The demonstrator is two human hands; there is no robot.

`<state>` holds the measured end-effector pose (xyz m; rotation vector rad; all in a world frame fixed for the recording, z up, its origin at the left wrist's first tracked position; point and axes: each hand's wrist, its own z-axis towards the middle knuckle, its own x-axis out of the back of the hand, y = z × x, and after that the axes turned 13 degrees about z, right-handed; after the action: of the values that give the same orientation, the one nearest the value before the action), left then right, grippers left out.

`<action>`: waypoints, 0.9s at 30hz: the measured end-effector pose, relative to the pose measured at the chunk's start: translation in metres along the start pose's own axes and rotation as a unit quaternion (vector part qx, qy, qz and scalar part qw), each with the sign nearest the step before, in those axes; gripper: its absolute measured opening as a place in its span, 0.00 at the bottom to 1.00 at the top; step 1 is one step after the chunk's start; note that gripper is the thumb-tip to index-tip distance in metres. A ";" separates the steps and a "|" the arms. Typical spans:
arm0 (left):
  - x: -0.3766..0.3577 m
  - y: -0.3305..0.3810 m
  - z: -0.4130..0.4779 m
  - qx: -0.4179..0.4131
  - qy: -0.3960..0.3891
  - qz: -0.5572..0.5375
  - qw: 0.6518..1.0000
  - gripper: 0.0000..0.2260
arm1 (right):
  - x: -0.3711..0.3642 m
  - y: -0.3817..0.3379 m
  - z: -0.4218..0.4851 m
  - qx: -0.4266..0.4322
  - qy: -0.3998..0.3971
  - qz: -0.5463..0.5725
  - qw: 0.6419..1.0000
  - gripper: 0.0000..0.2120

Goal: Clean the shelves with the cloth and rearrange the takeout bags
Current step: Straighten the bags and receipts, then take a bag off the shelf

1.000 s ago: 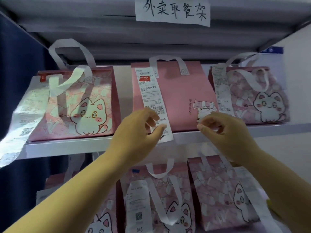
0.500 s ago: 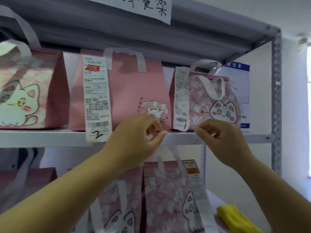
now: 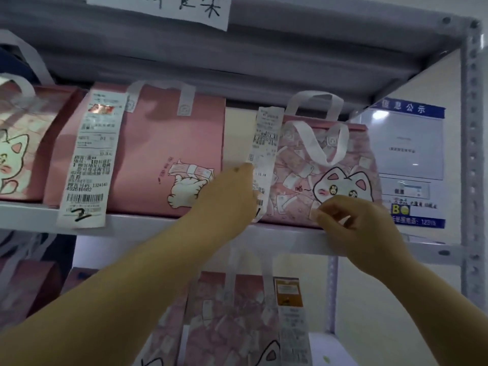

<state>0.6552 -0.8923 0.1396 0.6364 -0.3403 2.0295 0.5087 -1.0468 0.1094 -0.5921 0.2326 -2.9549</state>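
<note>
Rearranging looks underway: left hand [image 3: 229, 199] and right hand [image 3: 356, 228] touch the rightmost cat-print takeout bag [image 3: 298, 165], whether their fingers [image 3: 323, 216] grip it I cannot tell; next probably needs a firm two-sided hold

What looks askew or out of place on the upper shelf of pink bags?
The receipt on the middle bag hangs slanted, and its lower end droops past the shelf edge. The receipt on the right bag also leans. Nothing looks spilled or torn.

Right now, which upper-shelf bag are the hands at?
The rightmost bag, cat-face patterned: left hand at its receipt, right hand at its lower front.
</note>
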 end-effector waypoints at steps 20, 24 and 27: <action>-0.013 0.009 0.003 0.083 0.046 -0.213 0.972 0.10 | 0.026 0.049 0.015 -0.046 0.139 -0.039 0.988 0.15; -0.011 0.010 0.002 0.082 0.049 -0.205 0.974 0.09 | 0.025 0.043 0.016 -0.036 0.137 -0.021 0.990 0.16; -0.011 0.009 0.001 0.081 0.053 -0.184 0.978 0.10 | 0.024 0.039 0.016 -0.024 0.130 -0.011 0.991 0.16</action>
<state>0.6525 -0.9049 0.1340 0.6348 0.0089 1.7352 0.4961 -1.0907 0.1263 -0.2132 0.3244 -3.0508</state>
